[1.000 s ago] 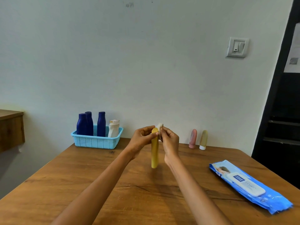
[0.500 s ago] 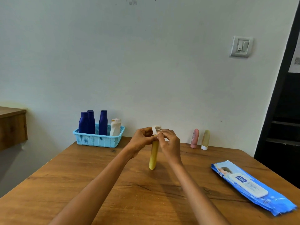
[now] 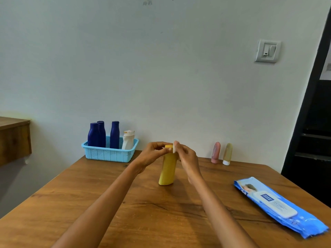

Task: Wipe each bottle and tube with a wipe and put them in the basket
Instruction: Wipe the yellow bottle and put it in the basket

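At the middle of the wooden desk a yellow bottle stands nearly upright, leaning slightly, its base on or just above the surface; contact cannot be confirmed. The left hand grips the bottle at its top, fingers curled round the cap area. The right hand pinches a small white wipe between thumb and fingers, and the wipe is pressed against the right side of the bottle's top. Both forearms reach in from the near edge of the desk.

At the far left corner of the desk sits a light blue basket, close to the wall. Inside it stand three dark blue bottles and one white bottle, all upright, the white one at the right end.

Near the far edge on the right, well apart from the basket, a pink tube and a beige tube with a white cap stand just beside each other, caps down.

On the right side of the desk lies a blue pack of wipes, flat, its white lid closed.

On the wall above the tubes is a light switch. A wooden shelf is at the left edge of the view.
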Demonstrator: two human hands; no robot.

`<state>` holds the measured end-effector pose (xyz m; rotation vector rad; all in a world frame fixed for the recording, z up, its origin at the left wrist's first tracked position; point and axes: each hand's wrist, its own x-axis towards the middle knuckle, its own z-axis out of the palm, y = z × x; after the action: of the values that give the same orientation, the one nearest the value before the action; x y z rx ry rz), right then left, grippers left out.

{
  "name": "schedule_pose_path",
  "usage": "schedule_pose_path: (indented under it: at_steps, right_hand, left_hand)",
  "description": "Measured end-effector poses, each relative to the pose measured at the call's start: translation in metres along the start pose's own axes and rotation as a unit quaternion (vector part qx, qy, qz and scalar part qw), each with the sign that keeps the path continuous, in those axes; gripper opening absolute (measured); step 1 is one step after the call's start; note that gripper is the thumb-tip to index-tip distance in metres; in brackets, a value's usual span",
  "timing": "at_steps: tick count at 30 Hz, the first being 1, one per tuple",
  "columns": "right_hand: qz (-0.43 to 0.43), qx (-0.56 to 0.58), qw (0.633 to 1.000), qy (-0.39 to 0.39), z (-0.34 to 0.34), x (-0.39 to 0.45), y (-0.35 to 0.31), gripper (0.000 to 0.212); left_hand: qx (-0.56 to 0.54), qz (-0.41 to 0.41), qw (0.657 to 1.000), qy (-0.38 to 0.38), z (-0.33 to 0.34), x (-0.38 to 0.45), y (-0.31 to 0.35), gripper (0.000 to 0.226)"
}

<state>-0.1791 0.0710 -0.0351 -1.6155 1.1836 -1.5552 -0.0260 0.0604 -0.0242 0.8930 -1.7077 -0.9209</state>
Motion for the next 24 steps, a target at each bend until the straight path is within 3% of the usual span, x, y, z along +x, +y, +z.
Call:
schedule_pose_path:
  at_steps: [8,12,16,24]
  right_hand:
    - [0.060,0.110,0.992,-0.011,0.001,-0.004,0.012,0.028]
    - [0.036,0.069,0.997,0.028,-0.001,-0.004,0.017,0.031]
    - [0.000,0.042,0.997,0.063,-0.002,-0.001,0.015,0.018]
    - [0.025,0.018,0.999,0.011,0.009,-0.011,0.014,0.028]
  left_hand:
    - [0.032,0.014,0.998,0.051,-0.011,-0.004,0.003,0.012]
    - [0.080,0.022,0.995,0.052,-0.006,0.001,0.008,0.017]
    - [0.114,0.023,0.992,0.056,0.002,0.004,0.013,0.029]
    - [0.184,-0.011,0.974,0.132,0.008,0.010,0.014,0.030]
